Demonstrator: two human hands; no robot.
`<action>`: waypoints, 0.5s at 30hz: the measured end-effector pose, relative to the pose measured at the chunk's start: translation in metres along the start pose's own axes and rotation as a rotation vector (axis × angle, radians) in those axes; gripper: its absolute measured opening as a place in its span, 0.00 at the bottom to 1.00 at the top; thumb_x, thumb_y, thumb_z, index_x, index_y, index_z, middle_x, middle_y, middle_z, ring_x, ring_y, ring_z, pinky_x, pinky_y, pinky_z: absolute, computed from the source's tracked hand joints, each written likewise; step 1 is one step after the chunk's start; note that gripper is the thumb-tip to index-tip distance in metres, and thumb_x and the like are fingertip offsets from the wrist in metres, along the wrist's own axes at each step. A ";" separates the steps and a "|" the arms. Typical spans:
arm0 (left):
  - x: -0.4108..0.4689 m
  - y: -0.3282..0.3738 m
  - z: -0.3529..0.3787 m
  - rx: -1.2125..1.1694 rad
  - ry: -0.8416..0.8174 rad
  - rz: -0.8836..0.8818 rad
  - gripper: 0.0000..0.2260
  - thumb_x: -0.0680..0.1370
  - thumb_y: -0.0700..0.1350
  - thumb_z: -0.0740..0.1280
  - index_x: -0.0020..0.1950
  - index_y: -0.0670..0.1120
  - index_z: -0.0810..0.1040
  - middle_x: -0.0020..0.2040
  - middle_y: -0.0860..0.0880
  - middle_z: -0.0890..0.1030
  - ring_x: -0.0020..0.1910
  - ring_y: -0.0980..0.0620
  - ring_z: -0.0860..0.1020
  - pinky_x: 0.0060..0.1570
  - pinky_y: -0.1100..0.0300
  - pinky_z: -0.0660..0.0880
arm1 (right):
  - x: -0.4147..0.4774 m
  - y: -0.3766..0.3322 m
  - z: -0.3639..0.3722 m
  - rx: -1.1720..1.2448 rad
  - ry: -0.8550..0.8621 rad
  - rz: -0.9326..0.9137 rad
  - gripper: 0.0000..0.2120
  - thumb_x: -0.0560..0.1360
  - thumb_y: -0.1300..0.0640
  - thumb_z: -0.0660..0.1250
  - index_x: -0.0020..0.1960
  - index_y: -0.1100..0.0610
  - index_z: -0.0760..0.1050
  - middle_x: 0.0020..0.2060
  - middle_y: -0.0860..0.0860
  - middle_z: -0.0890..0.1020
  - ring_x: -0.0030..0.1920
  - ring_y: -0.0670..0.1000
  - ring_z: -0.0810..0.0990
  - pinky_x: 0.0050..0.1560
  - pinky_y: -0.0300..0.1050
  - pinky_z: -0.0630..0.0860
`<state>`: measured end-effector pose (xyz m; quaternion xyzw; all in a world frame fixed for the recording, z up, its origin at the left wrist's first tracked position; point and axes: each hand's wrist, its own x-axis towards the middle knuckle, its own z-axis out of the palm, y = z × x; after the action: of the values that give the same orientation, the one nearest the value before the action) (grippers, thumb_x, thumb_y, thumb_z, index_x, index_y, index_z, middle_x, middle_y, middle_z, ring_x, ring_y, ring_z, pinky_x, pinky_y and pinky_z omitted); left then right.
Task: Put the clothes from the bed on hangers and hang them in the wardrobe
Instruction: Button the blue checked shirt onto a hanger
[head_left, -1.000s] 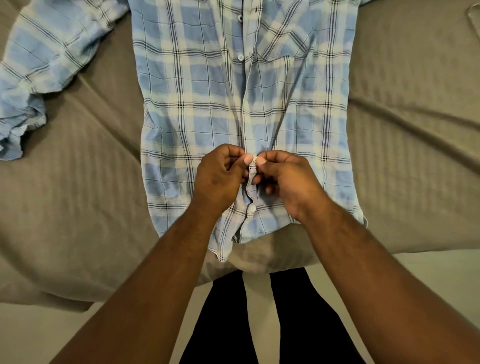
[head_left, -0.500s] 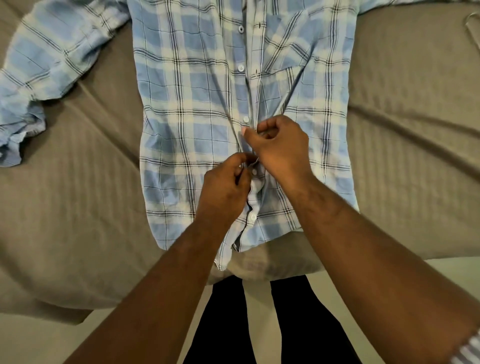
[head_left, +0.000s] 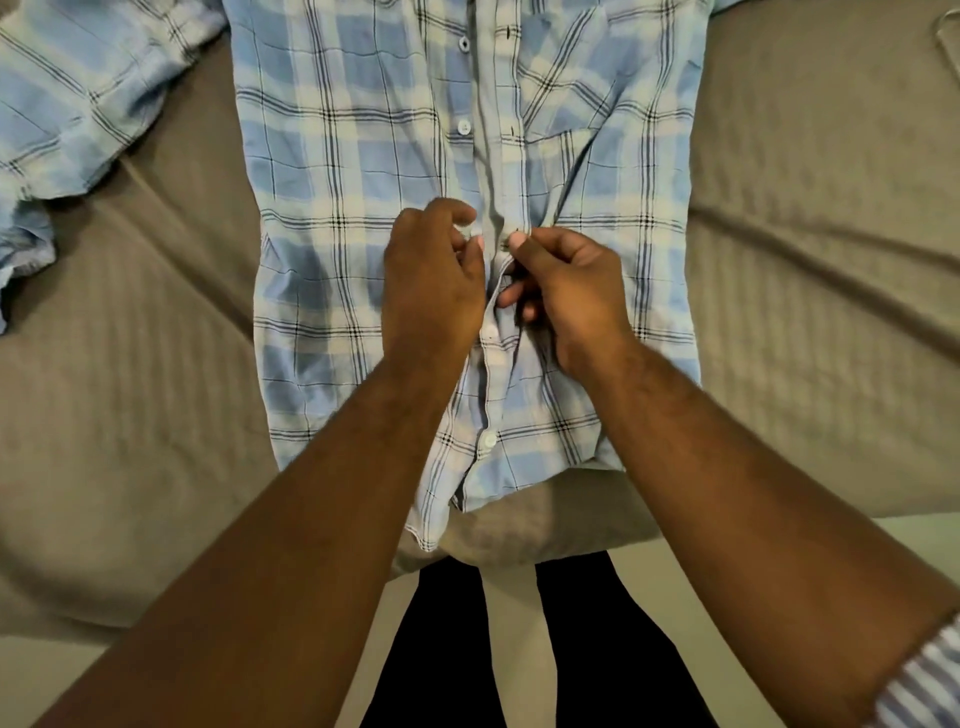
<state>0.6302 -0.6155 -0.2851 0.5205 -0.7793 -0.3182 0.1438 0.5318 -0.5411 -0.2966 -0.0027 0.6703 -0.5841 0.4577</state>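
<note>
Matt cloth on matt, ribbed bedding.

Thin, soft woven cloth in the plaid shirt (head_left: 363, 208), matt and lightly creased, with small smooth buttons (head_left: 463, 126) of faintly glossy plastic look down the front. Thicker bedcover (head_left: 805, 312) beneath, matt, finely ribbed in the weave, rumpled into broad folds. Plain matt black cloth on the trousers (head_left: 597, 649); striped woven cloth at the sleeve cuff (head_left: 930, 675); smooth, dull pale floor (head_left: 519, 649).

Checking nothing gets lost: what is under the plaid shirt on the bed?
Only the bed cover shows around the plaid shirt; anything beneath it is covered and cannot be seen.
</note>
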 end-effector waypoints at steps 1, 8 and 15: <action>0.001 0.001 0.001 0.028 -0.017 0.002 0.09 0.80 0.45 0.68 0.61 0.51 0.79 0.53 0.52 0.75 0.47 0.59 0.72 0.39 0.79 0.63 | 0.000 0.000 0.000 0.016 0.006 0.003 0.09 0.78 0.59 0.72 0.53 0.64 0.79 0.32 0.54 0.82 0.26 0.52 0.80 0.22 0.39 0.67; 0.009 0.000 0.005 0.026 -0.011 -0.036 0.04 0.78 0.42 0.71 0.51 0.50 0.82 0.53 0.49 0.78 0.43 0.60 0.74 0.40 0.81 0.66 | -0.002 0.000 -0.002 0.076 0.000 0.001 0.06 0.75 0.58 0.76 0.49 0.58 0.82 0.33 0.55 0.83 0.26 0.52 0.78 0.24 0.39 0.67; 0.010 0.002 -0.005 -0.078 0.079 0.072 0.02 0.77 0.41 0.72 0.49 0.46 0.83 0.49 0.51 0.81 0.43 0.60 0.77 0.44 0.77 0.68 | -0.011 0.000 0.008 -0.078 0.092 -0.186 0.07 0.75 0.58 0.76 0.51 0.61 0.85 0.37 0.53 0.86 0.34 0.49 0.82 0.33 0.41 0.78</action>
<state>0.6274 -0.6255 -0.2808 0.4983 -0.7781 -0.3222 0.2061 0.5430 -0.5410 -0.2896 -0.0559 0.7097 -0.5970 0.3698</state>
